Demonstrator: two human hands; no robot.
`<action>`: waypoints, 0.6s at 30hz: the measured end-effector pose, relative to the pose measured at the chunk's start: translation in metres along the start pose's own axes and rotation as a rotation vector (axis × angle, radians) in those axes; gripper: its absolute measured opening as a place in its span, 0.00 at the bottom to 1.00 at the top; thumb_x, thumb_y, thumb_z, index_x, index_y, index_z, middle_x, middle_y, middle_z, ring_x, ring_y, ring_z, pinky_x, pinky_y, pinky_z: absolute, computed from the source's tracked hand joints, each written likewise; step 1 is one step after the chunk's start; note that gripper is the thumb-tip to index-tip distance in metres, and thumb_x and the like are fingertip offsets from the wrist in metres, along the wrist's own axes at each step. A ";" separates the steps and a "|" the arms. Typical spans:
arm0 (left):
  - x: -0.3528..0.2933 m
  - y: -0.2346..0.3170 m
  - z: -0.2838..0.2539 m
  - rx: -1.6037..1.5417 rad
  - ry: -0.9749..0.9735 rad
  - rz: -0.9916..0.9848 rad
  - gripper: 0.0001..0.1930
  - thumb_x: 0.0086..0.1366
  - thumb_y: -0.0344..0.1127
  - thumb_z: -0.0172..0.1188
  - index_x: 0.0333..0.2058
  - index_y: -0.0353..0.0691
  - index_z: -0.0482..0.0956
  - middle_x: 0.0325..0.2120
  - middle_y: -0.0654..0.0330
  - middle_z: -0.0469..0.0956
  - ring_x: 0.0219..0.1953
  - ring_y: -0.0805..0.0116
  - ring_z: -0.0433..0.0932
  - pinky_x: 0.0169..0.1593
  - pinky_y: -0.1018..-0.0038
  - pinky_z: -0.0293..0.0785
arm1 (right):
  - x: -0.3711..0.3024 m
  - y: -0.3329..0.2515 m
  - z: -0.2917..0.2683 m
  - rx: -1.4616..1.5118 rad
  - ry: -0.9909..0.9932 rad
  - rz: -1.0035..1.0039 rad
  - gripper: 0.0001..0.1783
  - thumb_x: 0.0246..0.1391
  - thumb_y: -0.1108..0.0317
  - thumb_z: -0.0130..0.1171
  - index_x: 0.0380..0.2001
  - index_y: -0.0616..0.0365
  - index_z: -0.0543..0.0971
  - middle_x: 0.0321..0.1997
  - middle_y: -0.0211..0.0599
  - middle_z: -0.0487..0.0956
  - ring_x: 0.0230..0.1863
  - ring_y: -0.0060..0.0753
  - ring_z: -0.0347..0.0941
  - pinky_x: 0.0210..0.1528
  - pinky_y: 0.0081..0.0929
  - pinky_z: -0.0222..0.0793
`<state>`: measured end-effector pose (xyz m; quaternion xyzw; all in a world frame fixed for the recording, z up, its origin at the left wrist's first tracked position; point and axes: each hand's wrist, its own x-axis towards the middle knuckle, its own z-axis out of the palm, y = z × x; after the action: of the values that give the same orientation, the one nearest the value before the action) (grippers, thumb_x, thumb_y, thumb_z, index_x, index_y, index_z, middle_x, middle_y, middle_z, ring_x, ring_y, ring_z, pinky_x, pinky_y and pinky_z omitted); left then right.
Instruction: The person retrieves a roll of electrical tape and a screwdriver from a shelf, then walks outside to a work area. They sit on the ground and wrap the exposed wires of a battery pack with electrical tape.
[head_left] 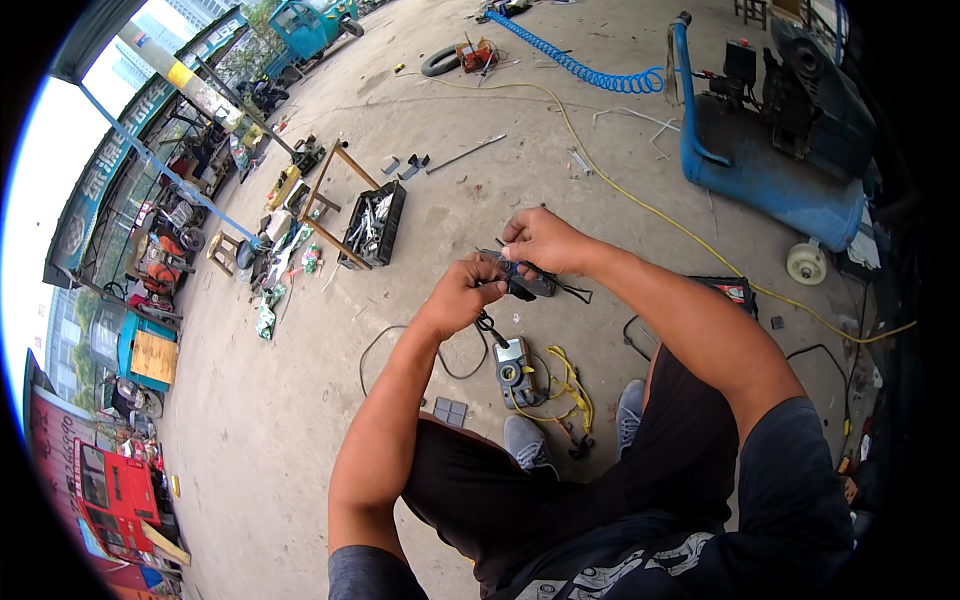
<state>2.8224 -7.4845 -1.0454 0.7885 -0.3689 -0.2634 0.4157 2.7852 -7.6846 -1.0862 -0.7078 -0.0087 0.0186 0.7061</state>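
Observation:
My left hand (464,293) and my right hand (546,242) are close together in front of me, fingers pinched. Thin black wires (575,292) pass between them, and I cannot make out the exact part at my fingertips. Right behind the fingers is a small dark box-shaped part (541,285), partly covered by my hands; whether I hold it or it rests below is unclear. A black cable (487,324) hangs under my left hand. On the ground below lies a grey multimeter (511,372) with a round dial. Yellow leads (575,388) are bunched beside it.
A black crate of tools (376,226) stands ahead left by a wooden frame (325,190). To the right are a blue air compressor (770,165) and a yellow hose (640,198) across the concrete. A dark flat tile (450,411) lies near my shoes (528,443).

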 end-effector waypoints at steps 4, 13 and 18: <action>0.001 -0.007 -0.003 -0.028 -0.041 -0.036 0.08 0.62 0.28 0.59 0.36 0.28 0.81 0.41 0.57 0.76 0.45 0.69 0.71 0.50 0.73 0.66 | 0.004 0.012 0.005 -0.240 0.103 -0.241 0.13 0.52 0.67 0.64 0.35 0.68 0.78 0.30 0.41 0.80 0.26 0.26 0.77 0.24 0.24 0.74; -0.004 -0.003 -0.009 0.008 0.154 -0.069 0.08 0.62 0.28 0.59 0.35 0.28 0.80 0.36 0.59 0.75 0.42 0.70 0.71 0.48 0.74 0.66 | -0.021 -0.033 -0.001 -0.162 -0.078 0.050 0.11 0.52 0.66 0.61 0.28 0.66 0.80 0.22 0.34 0.78 0.18 0.19 0.70 0.19 0.21 0.69; -0.005 -0.004 -0.008 -0.048 0.197 -0.043 0.08 0.62 0.28 0.59 0.35 0.27 0.80 0.34 0.59 0.75 0.38 0.71 0.70 0.44 0.74 0.66 | -0.026 -0.026 0.010 0.007 -0.214 0.243 0.11 0.52 0.65 0.62 0.26 0.64 0.79 0.19 0.31 0.76 0.17 0.19 0.68 0.16 0.20 0.66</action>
<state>2.8265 -7.4760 -1.0440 0.8082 -0.3028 -0.2022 0.4629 2.7589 -7.6759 -1.0600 -0.6949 0.0019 0.1794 0.6963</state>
